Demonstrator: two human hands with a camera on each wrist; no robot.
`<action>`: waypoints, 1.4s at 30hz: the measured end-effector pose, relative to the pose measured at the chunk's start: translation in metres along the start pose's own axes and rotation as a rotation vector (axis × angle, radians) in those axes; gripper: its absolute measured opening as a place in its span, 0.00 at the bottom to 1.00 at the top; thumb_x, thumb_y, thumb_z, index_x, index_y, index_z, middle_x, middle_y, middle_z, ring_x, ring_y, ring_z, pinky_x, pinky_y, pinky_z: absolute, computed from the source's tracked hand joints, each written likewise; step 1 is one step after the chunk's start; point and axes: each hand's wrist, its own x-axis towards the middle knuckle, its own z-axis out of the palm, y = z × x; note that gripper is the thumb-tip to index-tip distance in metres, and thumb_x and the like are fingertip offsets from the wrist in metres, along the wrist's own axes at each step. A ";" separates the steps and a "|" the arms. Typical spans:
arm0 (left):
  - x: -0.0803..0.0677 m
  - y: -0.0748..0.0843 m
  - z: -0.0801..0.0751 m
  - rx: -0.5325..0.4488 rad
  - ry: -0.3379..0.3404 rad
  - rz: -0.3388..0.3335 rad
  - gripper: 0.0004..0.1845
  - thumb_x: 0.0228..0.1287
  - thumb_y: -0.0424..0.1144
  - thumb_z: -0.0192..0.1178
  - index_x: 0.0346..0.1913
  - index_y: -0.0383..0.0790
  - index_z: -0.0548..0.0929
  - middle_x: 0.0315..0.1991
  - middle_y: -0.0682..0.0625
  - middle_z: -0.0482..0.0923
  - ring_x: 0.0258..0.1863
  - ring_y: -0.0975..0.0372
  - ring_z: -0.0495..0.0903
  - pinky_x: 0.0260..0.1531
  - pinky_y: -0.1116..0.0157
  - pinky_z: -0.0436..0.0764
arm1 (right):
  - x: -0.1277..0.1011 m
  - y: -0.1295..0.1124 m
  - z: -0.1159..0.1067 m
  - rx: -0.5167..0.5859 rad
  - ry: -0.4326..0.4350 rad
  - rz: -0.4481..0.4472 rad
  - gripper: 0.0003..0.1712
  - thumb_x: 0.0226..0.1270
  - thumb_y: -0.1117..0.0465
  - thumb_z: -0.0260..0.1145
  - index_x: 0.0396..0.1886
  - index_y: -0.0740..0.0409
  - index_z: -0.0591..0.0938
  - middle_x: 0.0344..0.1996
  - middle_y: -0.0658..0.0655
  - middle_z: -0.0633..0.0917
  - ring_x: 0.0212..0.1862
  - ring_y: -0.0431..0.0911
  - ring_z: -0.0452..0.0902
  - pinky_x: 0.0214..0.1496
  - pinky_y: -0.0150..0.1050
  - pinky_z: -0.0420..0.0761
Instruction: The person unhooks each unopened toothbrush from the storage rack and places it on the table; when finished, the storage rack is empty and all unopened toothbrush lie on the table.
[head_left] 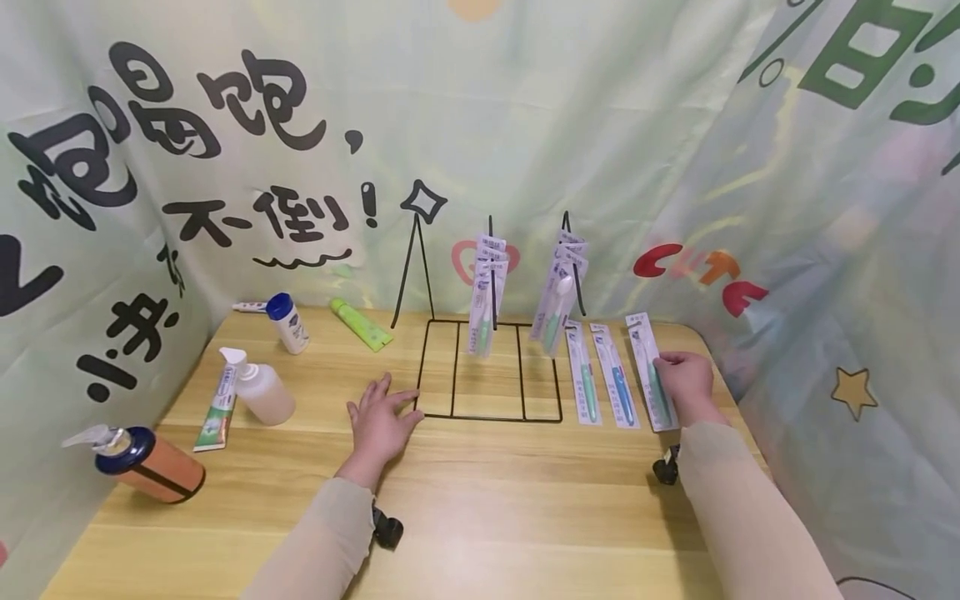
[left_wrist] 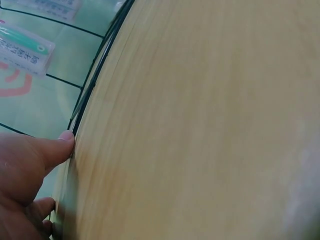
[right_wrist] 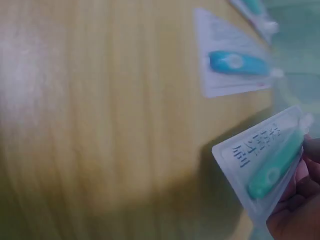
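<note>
The right hand (head_left: 684,379) pinches a green toothbrush pack (head_left: 651,372) at the right of the table (head_left: 525,492), its near end lifted, beside two other packs (head_left: 600,373). The left hand (head_left: 378,417) lies flat with spread fingers, thumb touching the wire rack (head_left: 487,367).

The left hand (left_wrist: 22,185) is lying flat on the table (left_wrist: 200,125), its thumb (left_wrist: 55,147) touching the black wire rack (left_wrist: 95,82). Packaged toothbrushes (left_wrist: 25,47) are hanging beyond.
</note>
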 end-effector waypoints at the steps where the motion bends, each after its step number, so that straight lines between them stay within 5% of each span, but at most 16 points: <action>1: 0.000 0.000 0.000 0.000 -0.001 -0.001 0.22 0.69 0.46 0.72 0.63 0.45 0.87 0.83 0.34 0.54 0.82 0.35 0.47 0.73 0.27 0.28 | 0.000 0.001 0.002 0.001 -0.011 0.018 0.24 0.82 0.56 0.60 0.65 0.70 0.82 0.59 0.71 0.82 0.53 0.57 0.80 0.53 0.48 0.82; 15: 0.001 -0.001 0.000 0.002 -0.001 -0.003 0.22 0.70 0.46 0.71 0.63 0.45 0.87 0.83 0.35 0.55 0.82 0.36 0.47 0.74 0.28 0.29 | -0.007 -0.004 0.005 -0.218 -0.040 -0.045 0.25 0.80 0.55 0.56 0.60 0.73 0.80 0.56 0.74 0.81 0.54 0.65 0.78 0.59 0.60 0.79; 18: 0.000 -0.002 -0.001 0.004 -0.001 -0.003 0.22 0.70 0.46 0.71 0.64 0.45 0.87 0.83 0.35 0.54 0.82 0.36 0.47 0.74 0.28 0.28 | -0.025 -0.025 0.011 -0.168 0.043 -0.177 0.23 0.82 0.56 0.55 0.60 0.71 0.82 0.53 0.72 0.84 0.52 0.63 0.79 0.56 0.57 0.80; 23: -0.001 -0.002 -0.001 0.002 -0.004 -0.005 0.22 0.71 0.46 0.71 0.64 0.45 0.87 0.83 0.35 0.54 0.82 0.36 0.47 0.74 0.28 0.28 | -0.070 -0.068 0.030 0.051 0.149 -0.496 0.14 0.79 0.63 0.63 0.50 0.70 0.88 0.38 0.66 0.90 0.36 0.46 0.81 0.38 0.31 0.79; 27: -0.002 -0.001 -0.001 -0.002 -0.003 -0.005 0.22 0.70 0.46 0.71 0.64 0.45 0.87 0.83 0.35 0.54 0.82 0.35 0.47 0.73 0.28 0.28 | -0.104 -0.098 0.050 0.270 0.123 -0.775 0.06 0.71 0.73 0.68 0.41 0.72 0.90 0.30 0.66 0.90 0.28 0.33 0.79 0.29 0.20 0.76; 31: -0.001 -0.001 -0.002 -0.002 -0.006 -0.004 0.22 0.70 0.46 0.71 0.64 0.45 0.87 0.83 0.35 0.54 0.82 0.35 0.47 0.73 0.27 0.28 | -0.132 -0.120 0.073 0.396 0.066 -0.931 0.04 0.65 0.78 0.71 0.37 0.72 0.90 0.29 0.66 0.90 0.26 0.37 0.80 0.28 0.21 0.78; 34: -0.001 0.000 -0.002 0.003 -0.007 0.000 0.22 0.70 0.46 0.71 0.64 0.45 0.87 0.83 0.35 0.54 0.82 0.35 0.47 0.73 0.27 0.29 | -0.143 -0.132 0.091 0.399 0.031 -0.924 0.04 0.66 0.75 0.73 0.39 0.70 0.90 0.32 0.64 0.91 0.29 0.46 0.85 0.32 0.24 0.82; 42: 0.000 0.000 -0.002 -0.008 -0.008 0.001 0.22 0.70 0.47 0.71 0.64 0.45 0.87 0.83 0.35 0.54 0.82 0.35 0.47 0.73 0.27 0.29 | -0.145 -0.158 0.127 0.466 -0.068 -0.700 0.11 0.70 0.71 0.72 0.49 0.71 0.87 0.44 0.65 0.90 0.46 0.57 0.87 0.49 0.42 0.87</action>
